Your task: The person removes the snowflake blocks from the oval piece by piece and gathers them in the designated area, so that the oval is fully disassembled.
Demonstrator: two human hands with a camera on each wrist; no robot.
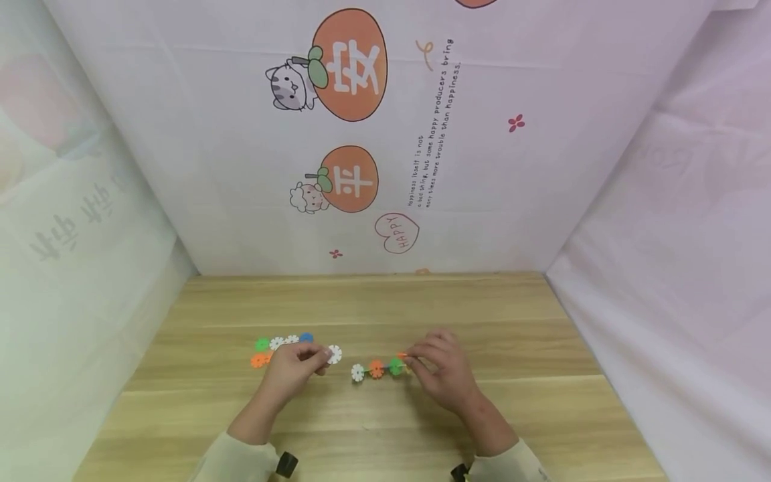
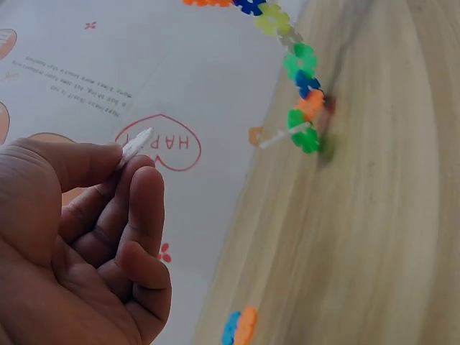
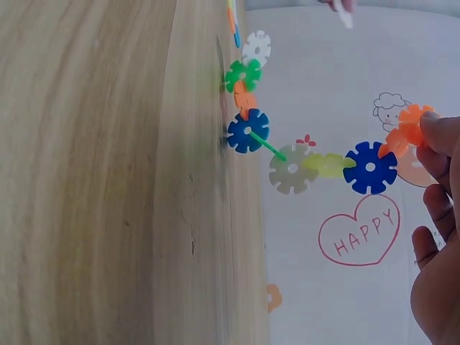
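My left hand (image 1: 294,369) pinches a white notched snowflake disc (image 1: 334,355) between thumb and fingertips; the left wrist view shows this disc nearly edge-on. On the other side, my right hand (image 1: 447,372) pinches an orange snowflake disc (image 3: 415,116) at one end of a chain of interlocked discs. Along the chain are a dark blue disc (image 3: 370,167), a yellow disc (image 3: 329,165), a greyish disc (image 3: 293,169), another dark blue one and several more. A white disc (image 1: 358,373) forms its far end, facing the left hand and apart from it.
Loose snowflake discs lie left of the left hand on the wooden table (image 1: 373,435), among them a green one (image 1: 262,344), an orange one (image 1: 258,361) and a blue one (image 1: 306,337). A white printed cloth (image 1: 470,221) stands behind the table, with cloth walls on both sides.
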